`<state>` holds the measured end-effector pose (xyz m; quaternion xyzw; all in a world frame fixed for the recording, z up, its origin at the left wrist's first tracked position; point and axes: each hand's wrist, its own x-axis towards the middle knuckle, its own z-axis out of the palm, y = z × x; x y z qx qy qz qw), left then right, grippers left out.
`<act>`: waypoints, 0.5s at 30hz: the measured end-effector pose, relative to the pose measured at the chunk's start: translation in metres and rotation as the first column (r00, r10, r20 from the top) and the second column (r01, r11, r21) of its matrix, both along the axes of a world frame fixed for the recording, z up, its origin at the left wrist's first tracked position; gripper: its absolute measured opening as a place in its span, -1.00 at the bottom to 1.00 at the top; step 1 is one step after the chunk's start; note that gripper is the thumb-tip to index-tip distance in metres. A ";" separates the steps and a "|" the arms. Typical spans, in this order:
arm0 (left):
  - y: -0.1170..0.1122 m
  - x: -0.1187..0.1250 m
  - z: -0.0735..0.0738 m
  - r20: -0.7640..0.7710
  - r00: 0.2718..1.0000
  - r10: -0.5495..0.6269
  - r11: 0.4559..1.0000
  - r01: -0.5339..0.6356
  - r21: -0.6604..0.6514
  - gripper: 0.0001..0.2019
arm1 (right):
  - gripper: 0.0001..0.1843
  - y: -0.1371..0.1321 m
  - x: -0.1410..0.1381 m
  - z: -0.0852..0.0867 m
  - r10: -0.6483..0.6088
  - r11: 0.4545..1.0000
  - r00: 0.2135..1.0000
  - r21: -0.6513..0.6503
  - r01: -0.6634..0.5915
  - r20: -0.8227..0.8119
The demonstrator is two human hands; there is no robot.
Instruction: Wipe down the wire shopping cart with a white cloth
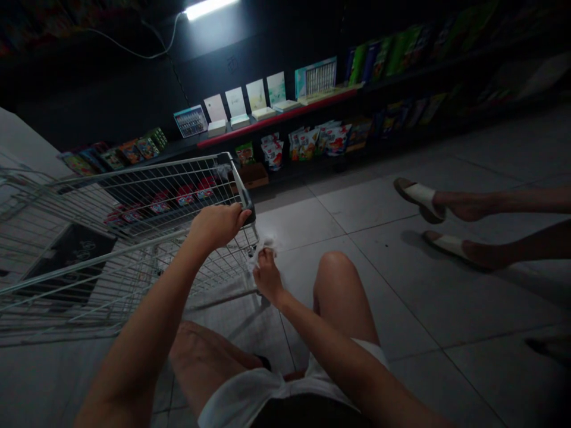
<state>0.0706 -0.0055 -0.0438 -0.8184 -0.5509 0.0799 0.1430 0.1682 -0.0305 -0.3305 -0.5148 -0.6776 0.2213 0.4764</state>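
A metal-wire shopping cart stands in front of me on the left. My left hand is closed around the grey handle at its near end. Lower down, my right hand pinches a crumpled white cloth or tissue against the cart's wire end. Which part of the frame lies under the cloth is hidden. My bent knees show below, one on each side of my right hand.
Behind the cart run dark shelves with notebooks, snack bags and a red edge strip. A lit tube lamp hangs above. At right, another person's feet in white sandals rest on the tiled floor.
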 end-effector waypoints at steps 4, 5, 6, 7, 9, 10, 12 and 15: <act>-0.002 -0.001 0.000 0.005 1.000 -0.010 1.000 0.010 0.017 -0.43 | -0.43 -0.011 0.012 -0.016 0.115 0.992 0.991 0.047 -0.118 0.065; -0.002 -0.001 0.000 0.006 1.000 -0.012 1.000 0.012 0.020 -0.43 | -0.45 -0.007 0.020 -0.017 0.109 0.991 0.994 0.071 -0.110 0.026; -0.003 -0.001 0.000 0.005 1.000 -0.012 1.000 0.012 0.022 -0.43 | -0.47 -0.001 0.026 -0.017 0.071 0.994 0.997 0.087 -0.068 -0.026; -0.003 -0.001 0.000 0.002 1.000 -0.011 1.000 0.011 0.022 -0.43 | -0.49 0.005 0.030 -0.017 0.011 0.996 0.997 0.089 -0.004 -0.078; -0.002 -0.001 0.000 -0.004 1.000 -0.008 1.000 0.008 0.021 -0.43 | -0.47 0.013 0.030 -0.017 -0.094 0.992 0.987 0.070 0.104 -0.127; -0.002 0.000 -0.001 -0.005 1.000 -0.007 1.000 0.007 0.023 -0.44 | -0.45 0.014 0.026 -0.017 -0.102 0.992 0.988 0.065 0.109 -0.114; -0.002 0.000 -0.001 -0.004 1.000 -0.008 1.000 0.008 0.027 -0.44 | -0.39 0.008 0.017 -0.022 -0.020 0.997 0.998 0.078 0.025 -0.061; -0.002 -0.001 -0.002 -0.003 1.000 -0.012 1.000 0.012 0.026 -0.43 | -0.42 -0.003 0.010 -0.034 0.122 0.987 0.987 0.114 -0.111 -0.099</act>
